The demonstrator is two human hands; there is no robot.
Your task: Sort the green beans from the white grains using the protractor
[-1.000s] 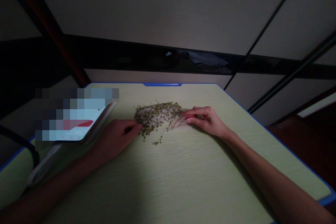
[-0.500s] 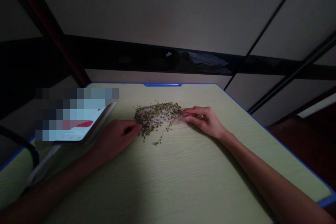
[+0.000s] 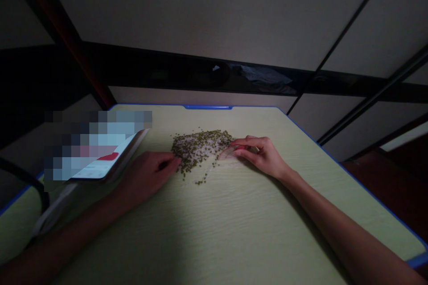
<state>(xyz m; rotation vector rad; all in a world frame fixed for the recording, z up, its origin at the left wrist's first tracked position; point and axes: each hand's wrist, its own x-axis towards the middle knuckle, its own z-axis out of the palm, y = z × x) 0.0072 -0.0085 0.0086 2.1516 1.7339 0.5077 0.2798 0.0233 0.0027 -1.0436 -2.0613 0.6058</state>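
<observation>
A heap of small green beans (image 3: 190, 160), which look like mung beans, lies on the table mixed with fine white grains (image 3: 213, 144). My left hand (image 3: 152, 171) rests at the heap's left edge, thumb and fingers curled together against the beans; whatever they pinch, if anything, is hidden. On the right side, my right hand (image 3: 262, 153) grips a thin, clear plastic piece (image 3: 227, 151) with a reddish tint between thumb and fingers. Its free edge reaches down to the right side of the heap. The exact kind of this piece is unclear.
A pale wood-grain table (image 3: 214, 231) with a blue rim carries everything. At the left stands a tilted device with a lit screen (image 3: 96, 169), partly pixelated, beside a dark cable (image 3: 42, 191). Cabinet panels (image 3: 200, 18) rise behind the table's far edge.
The clear piece in my right hand has shifted and tilted slightly against the heap. My left hand has stayed in place, and the beans look almost the same.
</observation>
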